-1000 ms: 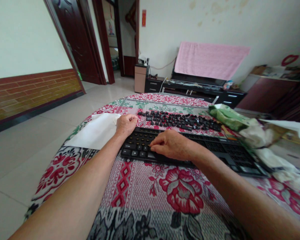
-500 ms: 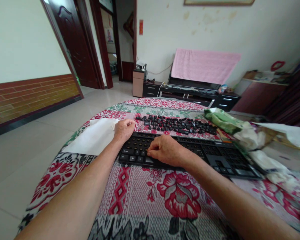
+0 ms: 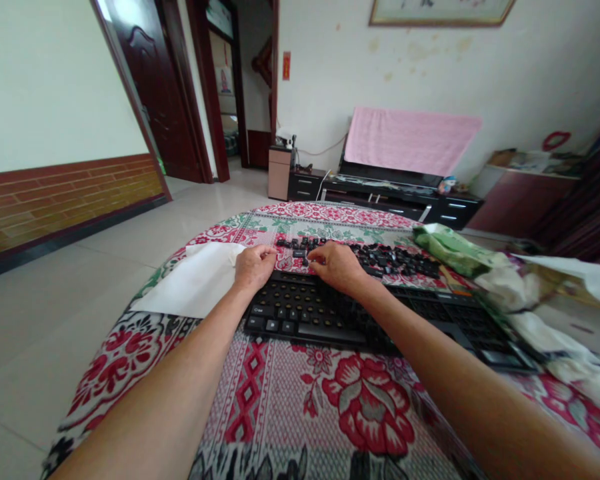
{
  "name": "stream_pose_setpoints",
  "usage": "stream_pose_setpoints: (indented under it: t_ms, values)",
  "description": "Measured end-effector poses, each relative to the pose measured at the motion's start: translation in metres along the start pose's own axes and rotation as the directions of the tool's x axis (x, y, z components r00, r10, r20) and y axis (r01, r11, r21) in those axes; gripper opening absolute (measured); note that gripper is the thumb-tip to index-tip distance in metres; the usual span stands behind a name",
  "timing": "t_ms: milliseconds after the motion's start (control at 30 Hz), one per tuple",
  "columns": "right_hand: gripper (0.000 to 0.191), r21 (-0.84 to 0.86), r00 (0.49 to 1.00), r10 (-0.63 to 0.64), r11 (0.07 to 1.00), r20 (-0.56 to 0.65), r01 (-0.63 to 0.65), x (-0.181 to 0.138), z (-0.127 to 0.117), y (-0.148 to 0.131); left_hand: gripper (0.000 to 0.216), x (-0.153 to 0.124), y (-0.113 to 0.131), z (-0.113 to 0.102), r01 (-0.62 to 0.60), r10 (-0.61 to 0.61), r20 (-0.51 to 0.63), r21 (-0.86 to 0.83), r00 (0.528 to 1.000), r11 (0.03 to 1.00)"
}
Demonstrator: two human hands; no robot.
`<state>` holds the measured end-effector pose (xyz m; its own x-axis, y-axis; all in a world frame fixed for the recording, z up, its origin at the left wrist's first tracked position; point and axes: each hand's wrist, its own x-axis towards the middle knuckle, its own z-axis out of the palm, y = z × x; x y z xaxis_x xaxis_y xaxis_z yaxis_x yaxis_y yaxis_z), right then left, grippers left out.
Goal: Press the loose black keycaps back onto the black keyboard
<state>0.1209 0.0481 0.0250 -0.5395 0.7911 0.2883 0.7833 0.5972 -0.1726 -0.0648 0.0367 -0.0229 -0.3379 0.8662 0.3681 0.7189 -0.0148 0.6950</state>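
A black keyboard [image 3: 325,331] lies on the table with a few lettered keys at its lower left. Many of its key positions are bare, showing small yellowish posts. Beyond it spreads a heap of loose black keycaps [image 3: 395,259]. My right hand [image 3: 339,267] reaches over the keyboard to the heap's left end. Its thumb and index finger are slightly apart beside a small keycap [image 3: 305,261]. My left hand [image 3: 255,270] rests at the keyboard's upper left corner, by a white sheet [image 3: 190,283]. Its fingers are curled together, and whatever they hold is hidden.
A patterned red and white tablecloth [image 3: 285,393] covers the rounded table. On the right lie a green bag [image 3: 447,248], crumpled white wrapping [image 3: 555,337] and a brush-like tool [image 3: 453,281]. A low black cabinet [image 3: 307,185] stands against the far wall.
My right hand has moved from the keyboard's lower left keys forward to the loose keycaps. My left hand stays near the keyboard's upper left corner. The view has shifted slightly.
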Motion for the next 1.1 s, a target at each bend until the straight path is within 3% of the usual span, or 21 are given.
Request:
stream_pose_setpoints:
  t_ms: [167, 333, 533, 700, 833, 1000, 1100]
  values:
    - [0.033, -0.116, 0.996, 0.062, 0.992, 0.066, -0.054, 0.023, 0.017, 0.009, 0.020, 0.000, 0.001, 0.000, 0.003, -0.003, 0.006, 0.002, 1.000, 1.000]
    - [0.028, -0.130, 0.986, 0.112, 0.987, 0.127, -0.095, 0.028, 0.019, 0.006, 0.020, 0.000, -0.001, 0.001, 0.008, -0.008, -0.001, -0.011, 1.000, 1.000]
    - [0.023, 0.047, 0.999, -0.049, 0.998, 0.003, 0.049, 0.014, 0.000, -0.001, 0.021, 0.000, -0.002, 0.001, -0.013, 0.013, -0.008, -0.010, 1.000, 1.000]
    - [0.021, 0.327, 0.982, -0.084, 0.945, 0.168, 0.025, -0.034, -0.023, -0.012, 0.020, -0.001, 0.000, 0.001, 0.000, 0.000, -0.006, 0.005, 1.000, 1.000]
    - [0.021, 0.441, 0.947, -0.108, 0.897, 0.304, -0.039, -0.062, -0.029, -0.016, 0.020, 0.000, -0.001, 0.002, 0.004, -0.004, -0.017, 0.012, 1.000, 1.000]
    - [0.020, 0.483, 0.934, -0.203, 0.875, 0.295, 0.037, -0.066, -0.026, -0.013, 0.023, 0.001, -0.003, 0.002, -0.020, 0.020, -0.013, 0.020, 1.000, 1.000]
    - [0.020, 0.485, 0.923, -0.188, 0.874, 0.335, 0.002, -0.063, -0.024, -0.010, 0.024, 0.001, -0.004, 0.003, -0.026, 0.027, -0.013, 0.027, 1.000, 0.999]
